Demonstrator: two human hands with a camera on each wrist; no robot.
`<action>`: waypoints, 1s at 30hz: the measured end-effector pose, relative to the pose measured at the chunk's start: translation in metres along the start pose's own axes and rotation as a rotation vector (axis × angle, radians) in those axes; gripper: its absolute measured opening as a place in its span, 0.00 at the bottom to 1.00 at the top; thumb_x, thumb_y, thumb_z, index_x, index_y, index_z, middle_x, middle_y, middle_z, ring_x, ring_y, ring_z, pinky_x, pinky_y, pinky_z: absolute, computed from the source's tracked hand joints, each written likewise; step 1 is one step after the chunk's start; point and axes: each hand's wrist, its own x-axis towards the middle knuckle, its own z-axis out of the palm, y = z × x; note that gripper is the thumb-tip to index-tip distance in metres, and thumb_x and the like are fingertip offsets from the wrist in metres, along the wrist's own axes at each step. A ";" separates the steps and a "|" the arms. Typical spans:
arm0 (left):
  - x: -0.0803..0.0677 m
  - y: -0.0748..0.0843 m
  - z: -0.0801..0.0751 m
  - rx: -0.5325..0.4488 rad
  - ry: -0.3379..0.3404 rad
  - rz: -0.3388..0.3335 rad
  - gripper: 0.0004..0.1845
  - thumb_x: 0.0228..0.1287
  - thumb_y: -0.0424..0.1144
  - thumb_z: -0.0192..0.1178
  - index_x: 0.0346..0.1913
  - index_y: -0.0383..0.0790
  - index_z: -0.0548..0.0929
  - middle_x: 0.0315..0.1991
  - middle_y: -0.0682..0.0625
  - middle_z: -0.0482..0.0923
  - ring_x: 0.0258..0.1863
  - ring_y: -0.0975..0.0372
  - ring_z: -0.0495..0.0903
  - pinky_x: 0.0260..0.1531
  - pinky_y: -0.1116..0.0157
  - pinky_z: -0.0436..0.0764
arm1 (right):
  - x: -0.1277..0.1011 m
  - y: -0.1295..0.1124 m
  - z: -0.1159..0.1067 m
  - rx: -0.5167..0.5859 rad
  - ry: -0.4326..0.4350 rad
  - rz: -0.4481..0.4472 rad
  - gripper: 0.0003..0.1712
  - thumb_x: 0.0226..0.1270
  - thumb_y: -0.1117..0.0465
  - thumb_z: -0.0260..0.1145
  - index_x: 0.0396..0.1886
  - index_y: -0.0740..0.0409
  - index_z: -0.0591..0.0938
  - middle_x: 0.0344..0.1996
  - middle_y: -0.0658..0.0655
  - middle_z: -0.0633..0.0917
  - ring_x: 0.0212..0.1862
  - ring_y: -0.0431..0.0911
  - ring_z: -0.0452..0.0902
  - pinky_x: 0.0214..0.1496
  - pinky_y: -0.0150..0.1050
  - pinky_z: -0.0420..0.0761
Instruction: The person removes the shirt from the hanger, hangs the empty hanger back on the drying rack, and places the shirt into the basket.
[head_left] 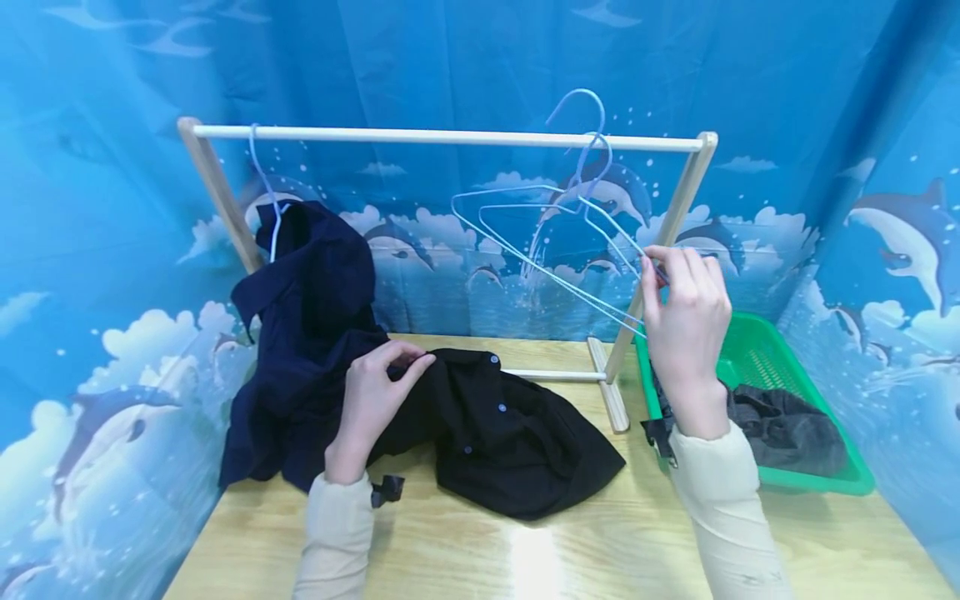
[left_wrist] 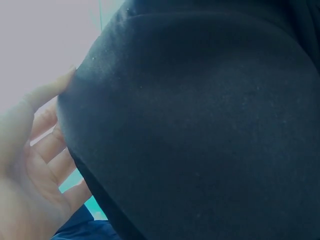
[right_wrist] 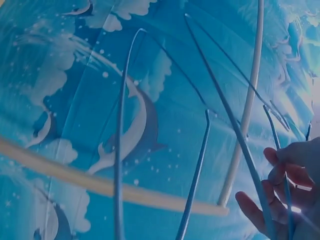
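My left hand pinches the edge of a black buttoned garment, which lies bunched on the table. In the left wrist view, the thumb and fingers are at the edge of the dark cloth. My right hand pinches the side wire of a thin light-blue clothes hanger, whose hook rises above the rack's rod in the head view. A second, similar hanger overlaps it at the rod. Both hangers' wires cross the right wrist view, with fingers around one of them.
A small wooden rack stands across the back of the table. From its left end hangs a navy garment on another hanger, draping to the tabletop. At right, a green basket contains dark grey clothing.
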 end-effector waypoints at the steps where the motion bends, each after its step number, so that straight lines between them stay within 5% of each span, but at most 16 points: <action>1: 0.000 0.000 0.000 0.000 -0.003 -0.001 0.08 0.59 0.41 0.75 0.34 0.41 0.89 0.31 0.50 0.87 0.30 0.60 0.86 0.35 0.58 0.83 | 0.003 -0.002 0.004 0.002 -0.002 0.004 0.14 0.79 0.61 0.59 0.47 0.68 0.84 0.35 0.67 0.83 0.39 0.62 0.73 0.42 0.54 0.73; 14: 0.000 0.006 0.004 0.005 -0.053 -0.030 0.07 0.61 0.42 0.73 0.35 0.41 0.89 0.33 0.50 0.88 0.31 0.59 0.86 0.36 0.58 0.83 | -0.006 0.001 0.041 -0.032 -0.118 0.010 0.13 0.79 0.61 0.59 0.47 0.67 0.83 0.38 0.66 0.84 0.39 0.63 0.75 0.42 0.55 0.76; 30: -0.001 0.005 0.004 0.010 -0.111 -0.024 0.06 0.66 0.38 0.69 0.42 0.40 0.89 0.39 0.48 0.88 0.35 0.57 0.86 0.37 0.56 0.84 | -0.020 -0.009 0.028 0.023 -0.029 -0.059 0.13 0.72 0.62 0.68 0.52 0.60 0.85 0.41 0.64 0.82 0.43 0.61 0.75 0.44 0.54 0.76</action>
